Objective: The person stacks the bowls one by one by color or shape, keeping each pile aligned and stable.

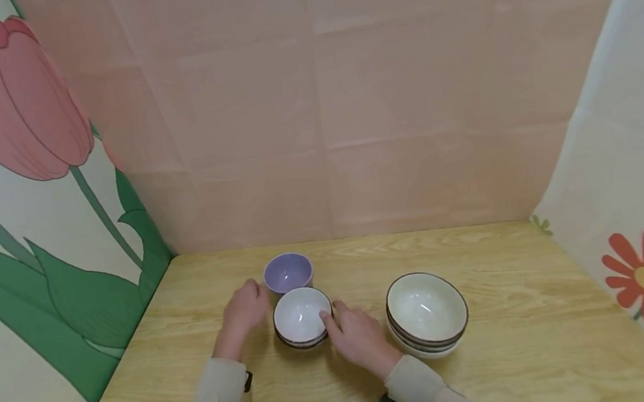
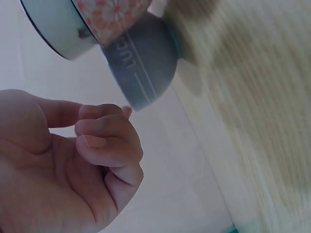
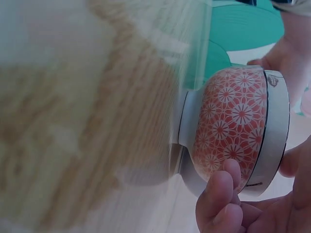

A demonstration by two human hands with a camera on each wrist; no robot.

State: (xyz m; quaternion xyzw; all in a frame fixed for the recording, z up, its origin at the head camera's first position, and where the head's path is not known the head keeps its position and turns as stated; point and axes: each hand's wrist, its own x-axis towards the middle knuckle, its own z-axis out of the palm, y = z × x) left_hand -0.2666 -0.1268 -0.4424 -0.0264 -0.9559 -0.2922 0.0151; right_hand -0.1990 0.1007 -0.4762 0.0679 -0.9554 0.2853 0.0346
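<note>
A stack of small bowls (image 1: 299, 313), white inside with dark rims, stands at the middle of the table. The right wrist view shows the red flower-patterned bowl (image 3: 233, 116) below, with a white bowl (image 3: 275, 128) nested in it. My right hand (image 1: 358, 336) pinches the stack's right side, thumb at the rim and fingers against the patterned wall. Just behind the stack sits a purple bowl (image 1: 288, 273), with pale lettering on its outside in the left wrist view. My left hand (image 1: 245, 312) hovers left of these bowls, fingers loosely curled, holding nothing.
Right of my right hand stands a stack of larger cream bowls (image 1: 428, 310) with dark rims. The wood-grain table (image 1: 521, 337) meets a pink cloth backdrop (image 1: 348, 108) behind. Flower-printed cloths (image 1: 24, 255) hang at both sides.
</note>
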